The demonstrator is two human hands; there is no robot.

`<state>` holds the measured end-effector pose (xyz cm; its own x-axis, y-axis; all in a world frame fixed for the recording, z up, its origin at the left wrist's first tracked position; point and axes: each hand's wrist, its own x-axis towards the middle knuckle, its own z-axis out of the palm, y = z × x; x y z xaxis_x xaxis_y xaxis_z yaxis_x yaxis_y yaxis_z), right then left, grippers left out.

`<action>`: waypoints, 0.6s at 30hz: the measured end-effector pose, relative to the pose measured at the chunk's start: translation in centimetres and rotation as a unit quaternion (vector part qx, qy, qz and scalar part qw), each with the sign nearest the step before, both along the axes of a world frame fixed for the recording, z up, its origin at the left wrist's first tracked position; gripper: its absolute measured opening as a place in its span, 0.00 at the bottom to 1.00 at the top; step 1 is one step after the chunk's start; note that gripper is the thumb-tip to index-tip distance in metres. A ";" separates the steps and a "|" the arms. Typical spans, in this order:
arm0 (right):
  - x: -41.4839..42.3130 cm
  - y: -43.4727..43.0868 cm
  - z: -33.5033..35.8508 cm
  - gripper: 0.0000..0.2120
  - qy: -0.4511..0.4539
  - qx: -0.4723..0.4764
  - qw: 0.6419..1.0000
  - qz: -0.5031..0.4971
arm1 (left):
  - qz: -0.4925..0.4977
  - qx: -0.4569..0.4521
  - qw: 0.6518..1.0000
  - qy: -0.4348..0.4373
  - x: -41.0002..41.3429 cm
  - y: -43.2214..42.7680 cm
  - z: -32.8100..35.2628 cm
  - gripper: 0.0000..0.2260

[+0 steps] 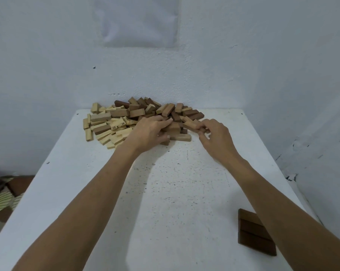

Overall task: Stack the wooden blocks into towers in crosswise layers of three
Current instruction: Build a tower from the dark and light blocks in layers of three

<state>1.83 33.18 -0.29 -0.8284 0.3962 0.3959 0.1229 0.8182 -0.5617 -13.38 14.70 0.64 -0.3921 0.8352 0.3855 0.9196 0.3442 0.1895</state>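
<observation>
blocks (114, 118) — one pile | dark layer (249, 229) — three | left hand (147, 133), right hand (216, 137): gripping blocks

dim, bluish light; soft arm shadows, edges warped.

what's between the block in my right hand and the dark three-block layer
Nothing visible. The right hand pinches a tan block at the pile; no block lies on the table between it and the dark layer. Only the right forearm crosses over that layer.

bare left hand (148, 133) and bare right hand (217, 138) on long, slim, uncovered forearms (87, 202)
</observation>
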 end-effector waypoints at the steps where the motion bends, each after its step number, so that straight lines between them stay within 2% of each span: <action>1: 0.6 -0.4 0.3 0.10 0.002 -0.009 1.000 0.008 | 0.004 0.003 0.999 -0.036 0.7 -0.4 0.3 0.22; 4: 2.6 -1.9 1.1 0.11 0.002 -0.045 0.998 0.031 | 0.014 0.009 0.990 -0.137 2.7 -2.0 0.7 0.19; 10: 7.1 -4.9 1.0 0.08 -0.099 -0.051 0.992 0.057 | 0.044 0.028 0.950 -0.309 7.1 -6.0 0.1 0.17; 13: 9.4 -6.4 0.7 0.09 -0.147 -0.054 0.984 0.090 | 0.071 0.020 0.939 -0.335 9.0 -7.7 -1.1 0.17; 18: 11.8 -8.8 -0.8 0.10 -0.171 -0.041 0.972 0.153 | 0.077 -0.006 0.951 -0.299 12.2 -9.3 -2.6 0.17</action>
<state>13.59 24.33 -1.12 -0.9902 0.1284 0.0545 0.0708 0.7994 -0.5966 -1.21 5.45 -2.01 -0.6562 0.7533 0.0450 0.5868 0.4718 0.6581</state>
